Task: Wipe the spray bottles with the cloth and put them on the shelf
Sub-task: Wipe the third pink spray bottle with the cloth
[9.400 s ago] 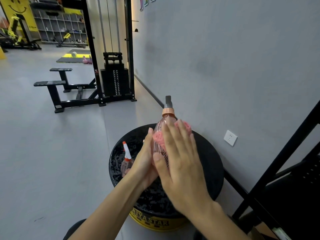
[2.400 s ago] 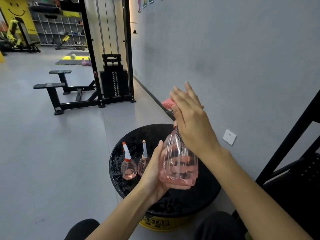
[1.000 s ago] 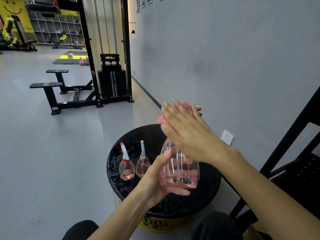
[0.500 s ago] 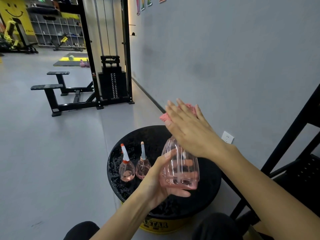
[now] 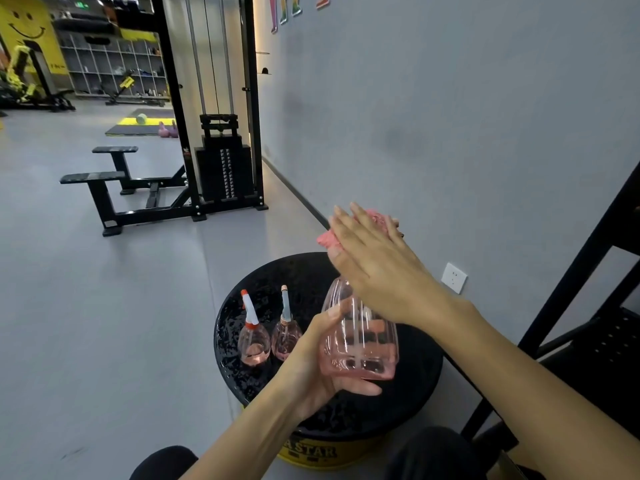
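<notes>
My left hand (image 5: 320, 362) grips the lower body of a large clear pink spray bottle (image 5: 360, 344), held upright above the black round stool top (image 5: 419, 375). My right hand (image 5: 372, 263) lies flat over the bottle's top and presses a pink cloth (image 5: 327, 239) against the hidden spray head. Two small pink spray bottles stand on the stool to the left: one with a white and orange nozzle (image 5: 252, 337), one with a grey nozzle (image 5: 285, 332). A black shelf frame (image 5: 585, 271) rises at the right edge.
The grey wall with a white socket (image 5: 454, 277) is close on the right. A black cable machine (image 5: 221, 161) and benches (image 5: 104, 181) stand further back on the grey floor. My knees show at the bottom edge.
My right hand with the cloth has rubbed over the big bottle's top, shifting slightly around the spray head. My left hand has kept its hold on the bottle above the stool.
</notes>
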